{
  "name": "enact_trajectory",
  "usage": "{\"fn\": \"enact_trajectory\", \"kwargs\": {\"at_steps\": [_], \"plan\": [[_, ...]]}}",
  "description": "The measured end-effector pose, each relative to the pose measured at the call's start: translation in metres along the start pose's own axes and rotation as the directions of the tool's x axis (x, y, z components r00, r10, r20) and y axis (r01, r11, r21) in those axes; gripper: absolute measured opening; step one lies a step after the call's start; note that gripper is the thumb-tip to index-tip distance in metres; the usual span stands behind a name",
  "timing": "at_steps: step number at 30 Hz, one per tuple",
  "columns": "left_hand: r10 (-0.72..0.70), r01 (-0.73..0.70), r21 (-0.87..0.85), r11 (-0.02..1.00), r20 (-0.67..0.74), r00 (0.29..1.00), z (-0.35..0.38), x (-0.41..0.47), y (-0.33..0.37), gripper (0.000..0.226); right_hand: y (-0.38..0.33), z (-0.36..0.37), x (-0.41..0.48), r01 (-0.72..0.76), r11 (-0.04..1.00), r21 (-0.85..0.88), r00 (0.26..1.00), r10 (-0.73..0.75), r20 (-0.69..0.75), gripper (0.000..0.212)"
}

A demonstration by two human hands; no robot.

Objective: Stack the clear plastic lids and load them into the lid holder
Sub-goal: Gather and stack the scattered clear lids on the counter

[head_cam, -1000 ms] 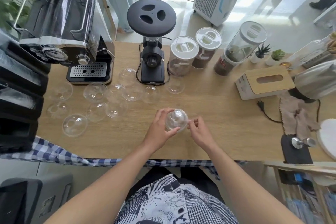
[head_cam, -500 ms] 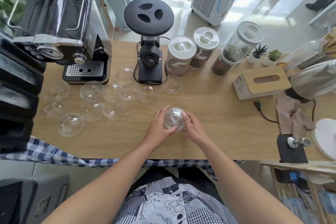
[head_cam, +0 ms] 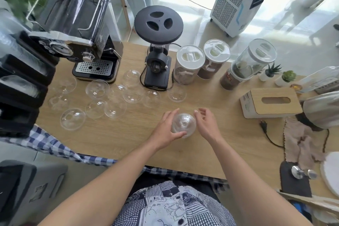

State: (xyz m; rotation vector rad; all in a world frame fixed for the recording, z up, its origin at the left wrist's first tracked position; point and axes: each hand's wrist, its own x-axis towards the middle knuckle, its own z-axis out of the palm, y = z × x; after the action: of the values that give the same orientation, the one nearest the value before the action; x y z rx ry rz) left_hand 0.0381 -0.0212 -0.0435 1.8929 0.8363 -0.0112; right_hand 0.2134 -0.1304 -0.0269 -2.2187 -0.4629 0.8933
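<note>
While the left hand [head_cam: 166,131] curls its thumb and fingers around a clear domed lid stack [head_cam: 184,124], the stack sits dome-up near the front middle of the wooden table [head_cam: 128,139]. The plastic is hard to read here, but it looks like several lids nested one inside another rather than a single one. The right hand [head_cam: 208,124] hovers just beside the stack's right side, fingers loosely bent and spread, holding nothing.

Farther back and to the left, loose lids [head_cam: 97,90] lie scattered over the table, some dome-up and overlapping at their rims. One lies apart from the rest at the near left of the group, and another lies to the right, in front of the canisters [head_cam: 189,64]. Behind the scatter stand the espresso machine [head_cam: 77,29] and the black grinder [head_cam: 157,51]. A black rack [head_cam: 20,88] with clear plastic showing in its tiers fills the left edge, well apart from the held stack. A wood-topped tissue box [head_cam: 269,104] sits off to the right.
</note>
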Motion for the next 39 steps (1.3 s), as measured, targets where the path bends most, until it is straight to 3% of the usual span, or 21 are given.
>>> {"fn": "enact_trajectory", "kwargs": {"at_steps": [3,6,9,12,16,21,25,28,31,34,37,39], "plan": [[-0.061,0.064,0.028,0.998,-0.097,0.993,-0.022,-0.012,0.002,0.088,-0.024,-0.001,0.018,0.168,0.964,-0.206,0.986,-0.164,0.038,0.042],[-0.123,0.150,0.068,0.986,-0.304,0.945,-0.053,-0.024,-0.009,0.055,-0.054,0.011,0.037,0.304,0.868,-0.392,0.952,-0.264,0.154,0.038],[-0.193,0.254,0.067,0.965,-0.473,0.860,-0.081,-0.038,-0.026,0.038,-0.081,0.030,0.048,0.390,0.724,-0.569,0.921,-0.293,0.258,0.043],[-0.234,0.350,0.124,0.928,-0.536,0.811,-0.106,-0.052,-0.048,0.037,-0.093,0.047,0.055,0.376,0.630,-0.679,0.927,-0.255,0.276,0.041],[-0.211,0.396,0.287,0.872,-0.509,0.834,-0.135,-0.055,-0.078,0.046,-0.100,0.069,0.065,0.290,0.562,-0.775,0.957,-0.190,0.220,0.026],[-0.214,0.355,0.359,0.863,-0.377,0.901,-0.158,-0.046,-0.111,0.053,-0.096,0.089,0.068,0.190,0.528,-0.828,0.981,-0.133,0.140,0.016],[-0.141,0.252,0.410,0.877,-0.281,0.949,-0.170,-0.036,-0.135,0.033,-0.093,0.096,0.063,0.141,0.565,-0.813,0.984,-0.173,0.051,0.004],[-0.039,0.147,0.434,0.889,-0.248,0.968,-0.179,-0.035,-0.141,0.020,-0.092,0.094,0.051,0.104,0.621,-0.777,0.977,-0.209,-0.037,0.019],[0.024,0.045,0.263,0.964,-0.253,0.967,-0.185,-0.036,-0.139,0.019,-0.094,0.093,0.037,0.082,0.711,-0.698,0.957,-0.251,-0.144,0.023],[-0.144,0.121,-0.124,0.985,-0.202,0.969,-0.190,-0.036,-0.138,0.017,-0.101,0.097,0.019,0.083,0.846,-0.526,0.940,-0.242,-0.242,0.022],[-0.294,0.221,-0.451,0.865,-0.098,0.951,-0.191,-0.030,-0.143,0.018,-0.108,0.105,-0.001,0.136,0.949,-0.283,0.948,-0.209,-0.242,0.023],[-0.387,0.291,-0.634,0.717,-0.014,0.922,-0.188,-0.025,-0.147,0.021,-0.112,0.113,-0.018,0.139,0.980,-0.143,0.963,-0.167,-0.210,0.023]]}}
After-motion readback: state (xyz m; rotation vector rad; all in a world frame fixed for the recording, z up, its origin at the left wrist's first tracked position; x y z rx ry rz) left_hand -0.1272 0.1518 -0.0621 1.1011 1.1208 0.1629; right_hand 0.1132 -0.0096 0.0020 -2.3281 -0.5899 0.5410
